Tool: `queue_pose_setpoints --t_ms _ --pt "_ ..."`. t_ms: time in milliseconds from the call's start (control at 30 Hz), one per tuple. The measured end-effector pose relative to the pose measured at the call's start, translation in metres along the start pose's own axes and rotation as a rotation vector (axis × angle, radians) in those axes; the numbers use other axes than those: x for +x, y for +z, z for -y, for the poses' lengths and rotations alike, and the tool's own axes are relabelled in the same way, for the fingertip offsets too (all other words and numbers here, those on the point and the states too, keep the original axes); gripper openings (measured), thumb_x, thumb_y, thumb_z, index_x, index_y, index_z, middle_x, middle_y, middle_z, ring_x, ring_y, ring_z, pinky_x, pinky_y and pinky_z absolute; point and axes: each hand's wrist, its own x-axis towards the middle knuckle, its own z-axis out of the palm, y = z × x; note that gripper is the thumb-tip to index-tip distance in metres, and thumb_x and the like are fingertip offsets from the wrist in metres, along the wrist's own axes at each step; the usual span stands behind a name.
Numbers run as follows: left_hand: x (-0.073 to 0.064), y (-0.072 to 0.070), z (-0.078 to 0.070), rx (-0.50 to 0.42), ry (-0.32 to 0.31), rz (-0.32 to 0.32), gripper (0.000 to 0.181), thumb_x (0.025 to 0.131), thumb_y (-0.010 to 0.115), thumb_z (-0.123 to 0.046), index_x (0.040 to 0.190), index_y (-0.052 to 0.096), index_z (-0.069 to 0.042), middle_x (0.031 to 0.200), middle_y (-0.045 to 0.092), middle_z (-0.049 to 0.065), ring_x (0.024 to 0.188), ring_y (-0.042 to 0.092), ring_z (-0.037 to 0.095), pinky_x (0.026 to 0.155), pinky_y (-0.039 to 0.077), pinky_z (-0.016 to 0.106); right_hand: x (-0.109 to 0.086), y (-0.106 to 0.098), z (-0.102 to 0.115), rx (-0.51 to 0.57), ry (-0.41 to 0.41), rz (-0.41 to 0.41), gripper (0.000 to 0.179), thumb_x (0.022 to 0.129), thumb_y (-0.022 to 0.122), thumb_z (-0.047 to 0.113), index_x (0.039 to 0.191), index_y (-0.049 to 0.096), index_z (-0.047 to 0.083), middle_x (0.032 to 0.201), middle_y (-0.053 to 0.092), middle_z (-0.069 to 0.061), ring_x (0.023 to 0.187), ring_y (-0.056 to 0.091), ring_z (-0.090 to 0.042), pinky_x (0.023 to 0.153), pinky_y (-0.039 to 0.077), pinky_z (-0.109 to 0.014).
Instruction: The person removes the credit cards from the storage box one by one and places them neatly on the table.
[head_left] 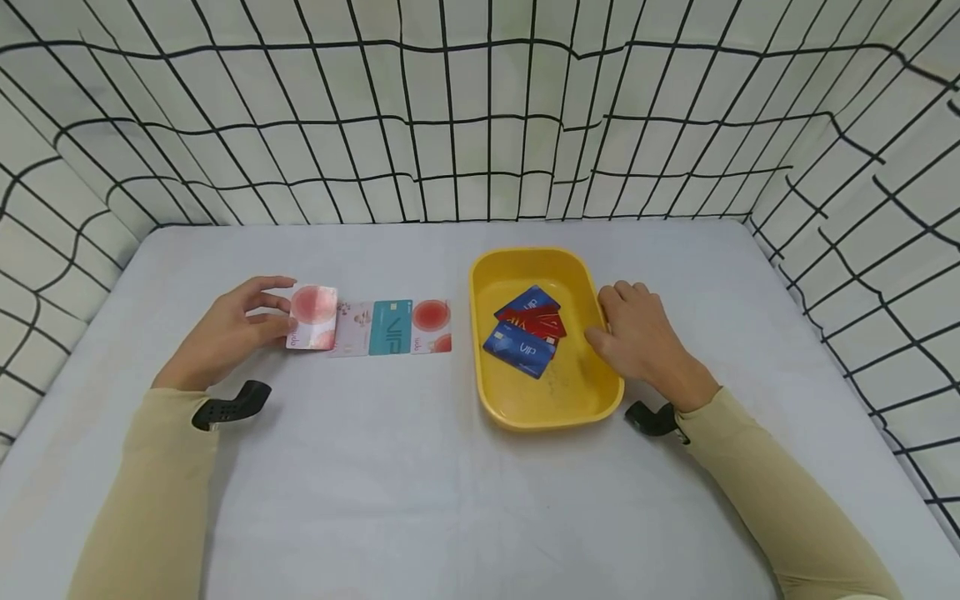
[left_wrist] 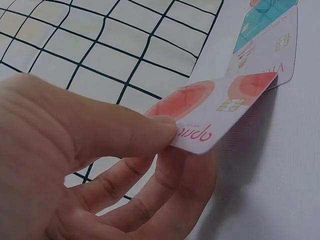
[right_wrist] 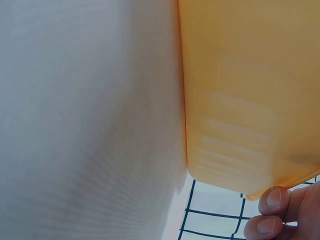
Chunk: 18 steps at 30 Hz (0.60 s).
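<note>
My left hand (head_left: 232,333) pinches a white plastic card with red-pink circles (left_wrist: 235,107) between thumb and fingers. One end of the card is tilted up, and its other end overlaps a pale pink card (head_left: 351,327). That card begins a row on the table, followed by a teal VIP card (head_left: 390,327) and a white card with a red circle (head_left: 431,317). At the right, my right hand (head_left: 645,337) grips the side rim of a yellow tray (head_left: 555,408), thumb over the inside. Inside the tray lie blue cards (head_left: 517,350) and red cards (head_left: 543,321), overlapping.
A white cloth (head_left: 360,483) covers the table. Black wire grid panels (head_left: 487,121) over white walls stand along the back and both sides. A black strap device (head_left: 232,406) sits at the left wrist and another (head_left: 651,419) at the right.
</note>
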Motion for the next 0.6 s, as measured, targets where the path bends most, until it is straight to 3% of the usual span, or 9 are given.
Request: queue_pose_setpoints --t_ms 133,400,600 --pt "-0.0005 -0.0007 0.0019 0.008 -0.005 0.007 0.069 0.103 0.06 -0.036 0.162 0.027 -0.021 0.151 0.048 0.019 0.132 0.057 0.034 0.081 0.045 0.006 0.0002 0.0004 -0.0003 -0.002 -0.005 -0.002 0.032 0.088 0.05 0.025 0.107 0.057 0.001 0.09 0.051 -0.012 0.09 0.044 -0.03 0.078 0.033 -0.041" --pt "-0.0005 -0.0014 0.0065 -0.008 -0.039 0.026 0.073 0.103 0.06 -0.037 0.164 0.024 -0.018 0.153 0.044 0.023 0.131 0.054 0.036 0.081 0.049 0.01 0.0005 -0.0003 0.0003 -0.001 0.001 0.007 0.031 0.089 0.05 0.025 0.106 0.057 0.001 0.09 0.051 -0.012 0.091 0.045 -0.03 0.079 0.033 -0.041" --pt "0.0004 -0.0025 0.0094 0.008 -0.053 0.047 0.076 0.103 0.06 -0.04 0.164 0.022 -0.018 0.154 0.042 0.023 0.131 0.054 0.037 0.088 0.05 0.02 0.0002 -0.0013 0.0008 0.002 -0.001 0.005 0.031 0.088 0.05 0.025 0.107 0.057 0.001 0.089 0.051 -0.012 0.09 0.044 -0.03 0.078 0.033 -0.04"
